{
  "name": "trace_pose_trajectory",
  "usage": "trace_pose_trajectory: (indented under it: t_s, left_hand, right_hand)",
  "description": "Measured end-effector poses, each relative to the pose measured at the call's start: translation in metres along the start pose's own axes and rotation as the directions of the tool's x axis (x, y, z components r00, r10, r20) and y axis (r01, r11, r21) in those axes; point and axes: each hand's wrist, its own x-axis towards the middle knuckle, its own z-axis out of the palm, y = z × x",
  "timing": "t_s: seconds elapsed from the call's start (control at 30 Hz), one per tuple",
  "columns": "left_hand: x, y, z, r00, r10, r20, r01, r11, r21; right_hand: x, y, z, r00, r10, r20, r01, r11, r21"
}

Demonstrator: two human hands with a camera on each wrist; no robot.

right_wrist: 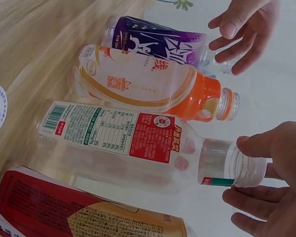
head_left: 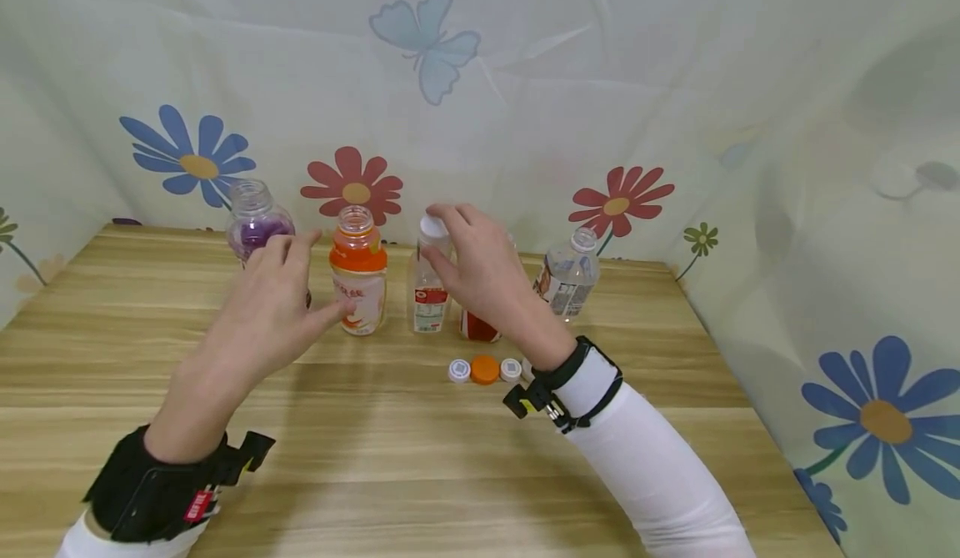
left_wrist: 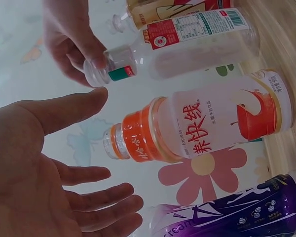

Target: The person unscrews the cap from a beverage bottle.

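My right hand (head_left: 483, 262) holds a clear plastic bottle (head_left: 429, 295) by its pale neck, thumb on one side and fingers on the other. This bottle has a red, white and green label (right_wrist: 113, 131) and stands upright on the table. My left hand (head_left: 266, 308) is spread, holding nothing, beside an open-topped bottle with an orange neck and white body (head_left: 360, 291). In the left wrist view its fingers (left_wrist: 96, 197) are apart from that bottle. Behind the left hand stands a purple-labelled bottle (left_wrist: 237, 210), partly hidden in the head view.
A red and gold bottle (right_wrist: 89, 205) stands right of the held one, mostly behind my right hand. Further right is another clear bottle (head_left: 572, 274) without a cap. In front lie a white cap (head_left: 459, 370), an orange cap (head_left: 484, 369) and another white cap (head_left: 511, 369). A floral cloth (head_left: 525, 124) hangs behind.
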Motion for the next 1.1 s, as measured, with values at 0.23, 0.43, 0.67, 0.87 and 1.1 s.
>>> trace_pose_trajectory:
  t_s: [0.23,0.43,0.67,0.87,1.1]
  left_hand:
    - [-0.002,0.005,0.001,1.0,0.017,0.005,-0.017,1.0,-0.009]
    - [-0.004,0.009,0.002,0.999,0.038,0.002,-0.038,0.999,-0.007]
    - [-0.005,0.014,0.002,0.997,0.081,0.007,-0.081,0.997,-0.004]
    - [-0.006,0.018,0.003,0.992,0.126,0.031,-0.125,0.992,-0.023]
    - [-0.006,0.02,0.007,0.985,0.14,0.106,-0.136,0.99,-0.042]
  right_hand:
    - [-0.008,-0.005,-0.002,0.998,-0.027,-0.062,0.03,0.999,0.046]
    - [-0.013,-0.006,-0.01,0.987,-0.089,-0.13,0.103,0.99,0.099]
    - [-0.021,-0.008,-0.018,0.979,-0.106,-0.176,0.131,0.981,0.141]
    - [-0.03,-0.01,-0.022,0.975,-0.075,-0.211,0.122,0.968,0.221]
    - [-0.04,-0.012,-0.024,0.968,-0.061,-0.243,0.133,0.947,0.292]
